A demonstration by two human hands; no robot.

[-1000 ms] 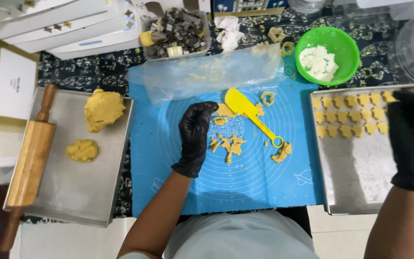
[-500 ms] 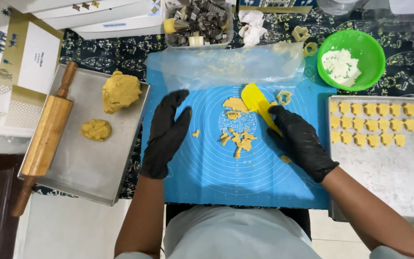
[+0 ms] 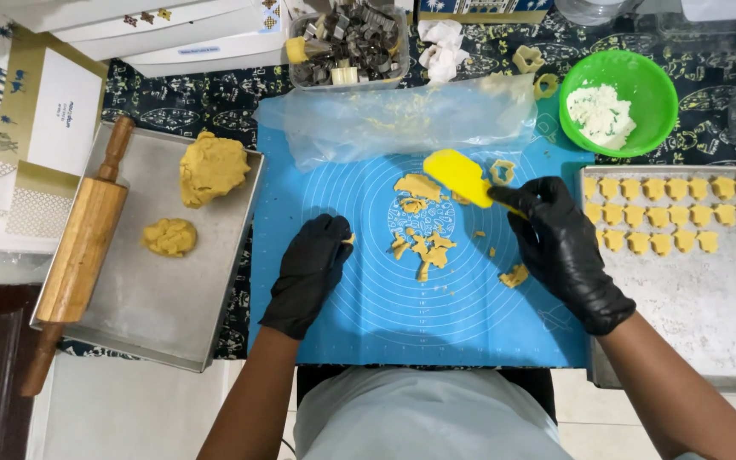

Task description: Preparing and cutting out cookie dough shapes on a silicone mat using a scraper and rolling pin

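Observation:
My right hand [image 3: 562,249], in a black glove, grips a yellow scraper [image 3: 457,176] over the blue silicone mat [image 3: 436,307]. The scraper's blade lies beside scraps of yellow dough [image 3: 423,243] in the middle of the mat. My left hand [image 3: 313,271], also in a black glove, rests flat on the mat's left part, with a small crumb of dough at its fingertips. One more scrap of dough [image 3: 514,276] lies just left of my right hand. A small cookie cutter [image 3: 502,171] sits on the mat next to the scraper.
A metal tray [image 3: 189,307] on the left bears two dough lumps [image 3: 212,167] and a wooden rolling pin [image 3: 80,255]. The right tray [image 3: 709,315] holds rows of cut cookies [image 3: 666,213]. Behind the mat lie a plastic sheet [image 3: 402,119], a green bowl [image 3: 619,102], a tub of cutters [image 3: 349,43] and boxes.
My right hand came back from the right tray to the mat and took hold of the yellow scraper. My left hand slid left, off the dough scraps.

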